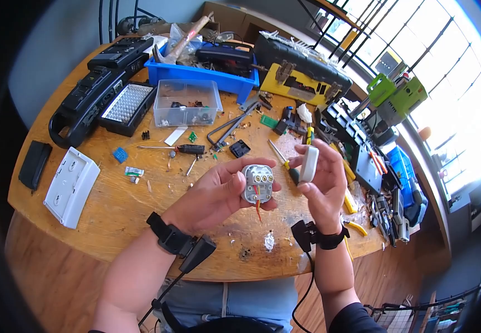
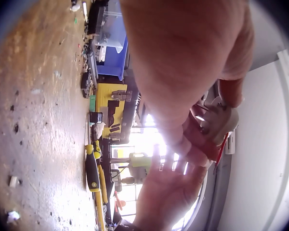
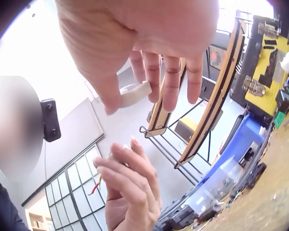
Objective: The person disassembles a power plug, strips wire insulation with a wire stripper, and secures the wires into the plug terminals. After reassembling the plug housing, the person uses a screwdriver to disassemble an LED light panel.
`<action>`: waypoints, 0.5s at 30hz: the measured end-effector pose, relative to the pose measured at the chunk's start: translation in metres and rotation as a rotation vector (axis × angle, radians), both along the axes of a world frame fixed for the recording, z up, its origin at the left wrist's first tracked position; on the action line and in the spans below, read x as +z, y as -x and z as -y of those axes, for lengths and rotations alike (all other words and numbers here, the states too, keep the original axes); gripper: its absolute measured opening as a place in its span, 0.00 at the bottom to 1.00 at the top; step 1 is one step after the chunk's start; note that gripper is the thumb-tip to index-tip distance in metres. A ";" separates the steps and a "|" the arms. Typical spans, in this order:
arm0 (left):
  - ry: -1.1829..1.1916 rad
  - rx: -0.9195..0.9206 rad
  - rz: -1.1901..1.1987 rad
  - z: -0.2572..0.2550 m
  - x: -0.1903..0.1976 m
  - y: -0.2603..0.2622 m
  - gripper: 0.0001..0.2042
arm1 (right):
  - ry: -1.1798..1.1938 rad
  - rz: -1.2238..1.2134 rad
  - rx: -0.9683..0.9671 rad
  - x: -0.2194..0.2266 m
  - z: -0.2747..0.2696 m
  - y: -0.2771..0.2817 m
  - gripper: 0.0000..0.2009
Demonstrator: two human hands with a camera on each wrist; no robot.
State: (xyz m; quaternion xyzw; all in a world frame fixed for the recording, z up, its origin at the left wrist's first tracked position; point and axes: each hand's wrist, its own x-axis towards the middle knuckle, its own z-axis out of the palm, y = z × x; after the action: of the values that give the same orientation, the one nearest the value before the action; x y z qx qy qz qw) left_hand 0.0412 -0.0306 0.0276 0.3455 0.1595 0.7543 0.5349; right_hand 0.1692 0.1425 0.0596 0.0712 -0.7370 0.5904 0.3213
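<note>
In the head view my left hand grips a small pale-grey plastic housing with its open side up. Three round brass terminals sit in a row inside it. Short red and yellowish wires hang out of its near end. To the right, my right hand pinches a white rounded plastic cover between thumb and fingers, apart from the housing. The right wrist view shows this cover edge-on at the fingertips. In the left wrist view, the fingers partly hide the housing.
Beyond the hands lie a black-handled screwdriver, hex keys and a clear plastic box. A blue bin and a black-and-yellow toolbox stand behind. A white plastic case lies left; pliers and hand tools crowd the right.
</note>
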 end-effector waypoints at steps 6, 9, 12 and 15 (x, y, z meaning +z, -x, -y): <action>0.076 0.079 -0.044 -0.006 -0.008 -0.003 0.28 | 0.001 0.029 0.156 -0.015 0.006 -0.004 0.34; 0.083 0.048 -0.051 -0.007 -0.010 -0.003 0.28 | 0.058 0.016 0.165 -0.017 0.003 0.001 0.34; 0.139 0.086 -0.063 -0.008 -0.012 -0.005 0.28 | -0.074 0.061 0.165 -0.018 0.002 0.002 0.33; 0.219 0.053 -0.041 -0.006 -0.011 -0.006 0.28 | -0.106 0.035 0.177 -0.022 0.003 0.005 0.32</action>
State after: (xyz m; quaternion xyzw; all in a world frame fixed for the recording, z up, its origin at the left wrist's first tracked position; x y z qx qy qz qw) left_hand 0.0477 -0.0250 0.0163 0.2961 0.2607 0.7390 0.5461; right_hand 0.1641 0.1399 0.0374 0.1423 -0.7635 0.5778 0.2508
